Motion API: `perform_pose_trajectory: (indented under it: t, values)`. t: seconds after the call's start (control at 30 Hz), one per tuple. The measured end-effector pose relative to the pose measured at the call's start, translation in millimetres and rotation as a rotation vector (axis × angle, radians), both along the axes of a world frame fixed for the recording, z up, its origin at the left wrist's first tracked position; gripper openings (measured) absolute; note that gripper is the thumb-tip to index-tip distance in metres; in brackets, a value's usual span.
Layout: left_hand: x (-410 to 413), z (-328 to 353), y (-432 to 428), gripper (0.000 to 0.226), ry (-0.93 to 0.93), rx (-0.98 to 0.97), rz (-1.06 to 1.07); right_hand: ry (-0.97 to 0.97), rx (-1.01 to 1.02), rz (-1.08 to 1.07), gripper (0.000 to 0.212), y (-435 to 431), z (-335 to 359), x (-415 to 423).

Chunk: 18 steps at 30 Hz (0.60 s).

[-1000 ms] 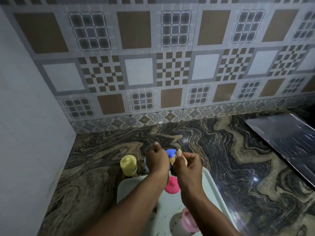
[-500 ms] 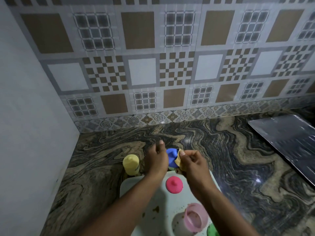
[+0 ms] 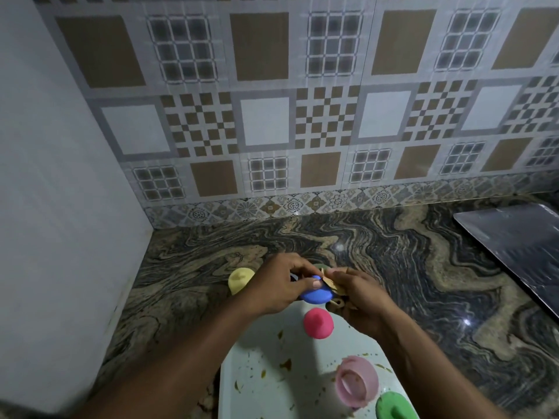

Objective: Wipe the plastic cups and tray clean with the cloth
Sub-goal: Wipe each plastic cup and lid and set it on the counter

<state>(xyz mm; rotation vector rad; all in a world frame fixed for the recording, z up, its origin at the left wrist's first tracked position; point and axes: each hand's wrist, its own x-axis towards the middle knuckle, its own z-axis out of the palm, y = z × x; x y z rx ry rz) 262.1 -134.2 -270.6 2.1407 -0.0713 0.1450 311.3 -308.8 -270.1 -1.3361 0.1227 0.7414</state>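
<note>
We've got left hand (image 3: 278, 285) fingers gripping blue cup (image 3: 316, 293), right hand (image 3: 363, 300) pinching cloth (image 3: 331, 281); a loose grip drops it onto magenta cup (image 3: 318, 323).

The left hand (image 3: 281, 285) covers part of the blue cup (image 3: 314, 294) and the right edge of the yellow cup (image 3: 239, 279). Most of the cloth (image 3: 331, 282) is buried under the right hand (image 3: 363, 300) (only a tan corner shows). The tray (image 3: 260, 388) and green cup (image 3: 393, 406) run off the bottom edge, and the steel sheet (image 3: 514, 246) runs off the right.
</note>
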Motion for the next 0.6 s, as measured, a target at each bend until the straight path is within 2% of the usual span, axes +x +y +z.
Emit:
perform_pose_trajectory:
  t: [0.13, 0.27, 0.37, 0.6]
  values:
    - [4, -10, 8, 0.008, -0.139, -0.02, 0.226, 0.008, 0.009, -0.184, 0.014, 2, -4, 10]
    - [12, -20, 36, 0.008, -0.151, 0.121, 0.393, 0.225, 0.131, -0.318, 0.018, -8, -3, 19]
    - [16, -31, 48, 0.009, -0.087, 0.281, 0.365, 0.266, 0.178, -0.287, 0.033, -4, -8, 21]
    - [31, -44, 41, 0.021, 0.094, 0.571, 0.244, 0.212, 0.166, -0.196, 0.033, -1, -9, 14]
